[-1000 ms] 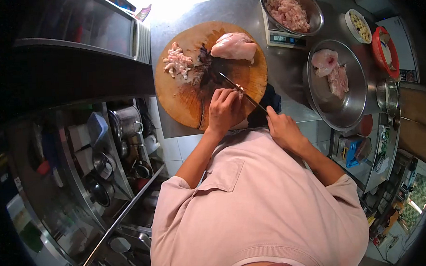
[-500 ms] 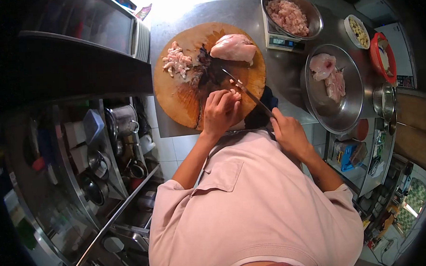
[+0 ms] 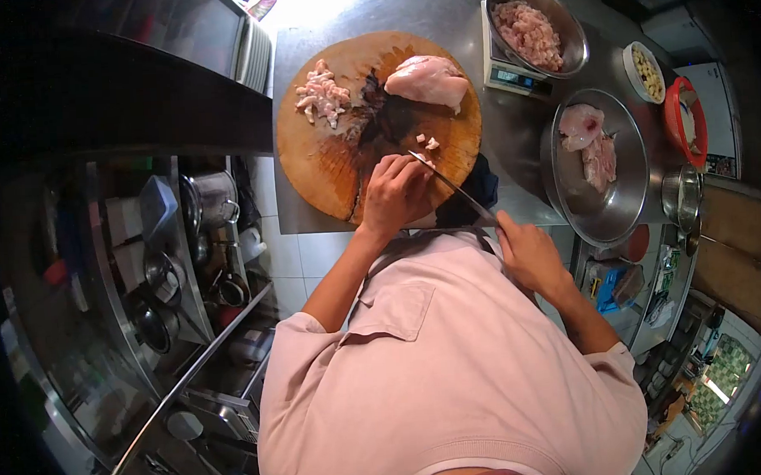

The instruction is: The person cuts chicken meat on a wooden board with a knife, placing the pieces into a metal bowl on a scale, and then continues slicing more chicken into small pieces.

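Observation:
A kitchen knife is in my right hand, its fingers wrapped round the handle. The blade slants up and left, its tip close beside the fingers of my left hand. Those fingers are curled down on a piece of raw chicken, mostly hidden under them, at the near side of the round wooden chopping board. Just beyond the blade lie a few small cut bits. Farther back on the board rest a whole raw chicken breast and, at the left, a pile of chopped chicken pieces.
A bowl of minced meat stands on a digital scale at the back right. Nearer is a large steel bowl with raw chicken. Beyond it are a white dish and a red basket. Metal shelving is at my left.
My left hand and the knife have shifted slightly nearer me on the board. The small cut bits now lie apart from my fingers, beyond the blade. The view has tilted a little.

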Demonstrator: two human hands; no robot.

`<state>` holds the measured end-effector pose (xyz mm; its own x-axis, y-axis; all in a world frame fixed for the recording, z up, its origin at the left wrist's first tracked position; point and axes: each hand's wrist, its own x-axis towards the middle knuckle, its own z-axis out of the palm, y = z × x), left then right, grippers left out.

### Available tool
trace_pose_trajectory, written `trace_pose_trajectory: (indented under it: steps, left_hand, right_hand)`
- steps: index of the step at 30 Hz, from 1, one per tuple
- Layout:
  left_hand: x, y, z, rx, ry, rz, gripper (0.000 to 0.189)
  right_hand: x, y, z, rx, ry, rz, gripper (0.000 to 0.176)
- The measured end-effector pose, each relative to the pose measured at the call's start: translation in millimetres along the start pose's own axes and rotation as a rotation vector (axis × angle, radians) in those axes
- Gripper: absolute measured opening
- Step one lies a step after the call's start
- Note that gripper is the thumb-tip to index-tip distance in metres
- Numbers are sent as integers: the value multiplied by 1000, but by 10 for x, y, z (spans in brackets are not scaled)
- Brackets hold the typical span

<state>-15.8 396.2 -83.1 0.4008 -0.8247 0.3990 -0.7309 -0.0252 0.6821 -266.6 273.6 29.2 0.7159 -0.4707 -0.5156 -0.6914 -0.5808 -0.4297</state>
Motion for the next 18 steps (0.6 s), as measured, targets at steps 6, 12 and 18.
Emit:
trace_pose_trajectory:
  steps: [6, 12, 18]
  left_hand:
    - [-87, -9, 59, 31, 51, -17, 16]
    - [-89, -2, 5, 156, 42, -11, 19]
    - [-130, 5, 11, 36, 82, -58, 26]
  right_hand:
    - [515, -72, 356, 70, 94, -67, 19]
    - [314, 101, 178, 11, 36, -42, 17]
    - [358, -57, 76, 146, 158, -51, 15]
